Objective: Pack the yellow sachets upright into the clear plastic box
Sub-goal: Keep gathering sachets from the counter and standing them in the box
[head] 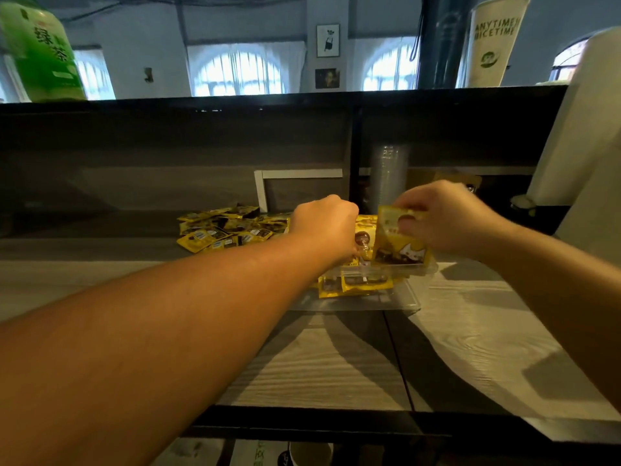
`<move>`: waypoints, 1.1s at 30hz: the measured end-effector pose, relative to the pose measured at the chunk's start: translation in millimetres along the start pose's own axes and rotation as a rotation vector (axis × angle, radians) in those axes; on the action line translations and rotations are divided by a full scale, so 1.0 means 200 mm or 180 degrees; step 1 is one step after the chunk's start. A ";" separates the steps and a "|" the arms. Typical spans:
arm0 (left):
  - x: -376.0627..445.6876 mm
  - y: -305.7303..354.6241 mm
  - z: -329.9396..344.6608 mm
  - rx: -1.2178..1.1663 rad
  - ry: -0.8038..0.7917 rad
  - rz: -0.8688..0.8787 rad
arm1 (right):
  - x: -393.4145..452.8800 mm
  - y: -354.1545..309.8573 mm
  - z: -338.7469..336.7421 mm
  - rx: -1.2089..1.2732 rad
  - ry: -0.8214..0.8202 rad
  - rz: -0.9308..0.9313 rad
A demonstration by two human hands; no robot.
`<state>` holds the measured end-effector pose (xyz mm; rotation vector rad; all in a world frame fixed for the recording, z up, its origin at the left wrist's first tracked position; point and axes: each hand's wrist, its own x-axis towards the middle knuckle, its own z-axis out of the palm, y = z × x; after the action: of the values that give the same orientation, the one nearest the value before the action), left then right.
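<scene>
i see the right hand [447,220] pinching one yellow sachet [400,240] upright by its top edge, over the clear plastic box [386,274] on the counter [319,358]. the left hand [324,227] reaches into the box; i cannot tell its fingers' grip. loose sachets [228,228] lie at ten o'clock from the box.

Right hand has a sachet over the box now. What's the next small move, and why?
Probably lower the sachet straight down into the clear plastic box. The right hand pinches its top edge, it hangs upright over the opening, and the left hand seems to hold back the sachets already standing inside.
</scene>
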<state>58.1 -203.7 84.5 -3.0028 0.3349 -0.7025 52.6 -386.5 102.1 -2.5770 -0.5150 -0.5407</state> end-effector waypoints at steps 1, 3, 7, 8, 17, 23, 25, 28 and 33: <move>0.00 0.00 0.00 -0.0054 -0.0037 0.0004 | 0.00 0.00 0.03 -0.0185 -0.0077 -0.0013; 0.00 0.00 0.00 -0.0188 -0.0147 -0.0038 | 0.00 0.01 0.10 -0.0391 -0.0151 0.0017; -0.03 -0.05 -0.01 -0.0533 -0.0030 -0.0250 | 0.01 0.00 0.15 -0.0687 -0.0156 0.0005; -0.05 -0.07 -0.01 -0.0609 0.0089 -0.0315 | 0.01 0.00 0.15 -0.0758 -0.0159 0.0013; -0.31 -0.30 -0.03 -0.0900 0.0374 -0.0858 | 0.04 -0.08 0.13 -0.1167 -0.0444 0.0150; -0.51 -0.49 -0.04 -0.1007 0.0260 -0.1178 | 0.02 -0.30 0.16 -0.1108 -0.0053 0.0193; -0.57 -0.56 -0.03 -0.0972 0.0177 -0.1271 | 0.00 -0.42 0.19 -0.1028 -0.0032 0.0020; -0.66 -0.68 -0.01 -0.0834 -0.0077 -0.1357 | -0.04 -0.64 0.27 -0.0844 -0.0060 -0.0231; -0.80 -0.87 0.00 -0.0636 -0.0421 -0.1408 | -0.08 -0.95 0.48 -0.0495 -0.0340 -0.0655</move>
<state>-46.2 1.3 30.5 -3.3286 -0.2934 -0.5097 -16.9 -185.0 83.1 -2.7287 -0.8111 -0.5323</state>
